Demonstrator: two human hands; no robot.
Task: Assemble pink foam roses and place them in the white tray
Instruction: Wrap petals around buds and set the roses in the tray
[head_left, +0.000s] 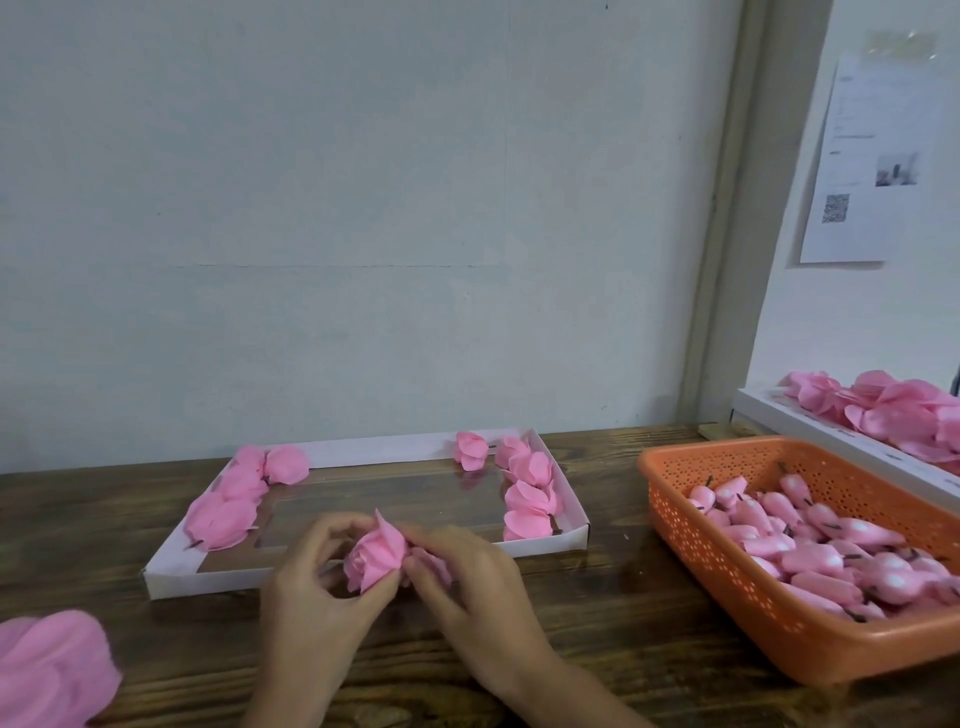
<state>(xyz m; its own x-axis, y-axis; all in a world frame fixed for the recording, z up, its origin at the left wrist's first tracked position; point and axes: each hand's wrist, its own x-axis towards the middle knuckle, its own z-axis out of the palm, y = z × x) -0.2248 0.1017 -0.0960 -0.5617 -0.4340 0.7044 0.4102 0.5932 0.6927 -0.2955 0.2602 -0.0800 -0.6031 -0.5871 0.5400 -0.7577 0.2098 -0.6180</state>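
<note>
A pink foam rose (375, 558) is held between both hands just in front of the white tray (182, 574). My left hand (317, 592) grips it from the left with curled fingers and thumb. My right hand (467, 587) pinches its petals from the right. Inside the tray, several finished roses lie along the left side (228, 504) and several more along the right side (527, 493), with one rose (471, 450) at the back.
An orange perforated basket (727, 587) full of pink rose buds (810, 551) stands at the right. Behind it a white box (810, 431) holds loose pink petals (893, 410). More pink petals (52, 670) lie at the lower left on the wooden table (597, 623). A wall stands right behind.
</note>
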